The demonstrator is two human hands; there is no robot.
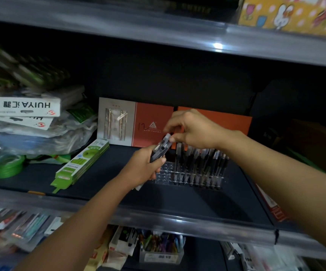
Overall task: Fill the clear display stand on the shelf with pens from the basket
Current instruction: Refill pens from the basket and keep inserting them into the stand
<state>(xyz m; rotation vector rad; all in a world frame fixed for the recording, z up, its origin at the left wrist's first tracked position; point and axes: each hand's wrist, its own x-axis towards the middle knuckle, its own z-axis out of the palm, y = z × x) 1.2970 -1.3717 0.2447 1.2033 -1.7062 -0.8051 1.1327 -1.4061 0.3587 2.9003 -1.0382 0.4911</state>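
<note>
A clear display stand sits on the dark shelf, its right part packed with several upright black pens; its left holes are bare. My left hand grips a bundle of black pens just left of the stand, tips pointing up and right. My right hand hovers above the stand and pinches the top end of one pen in that bundle between thumb and fingers. No basket shows in the head view.
Orange and grey pen gift boxes lean at the back of the shelf. A green-white package lies left of the stand, with bagged goods and green tape rolls beyond. A lower shelf holds a pen tray.
</note>
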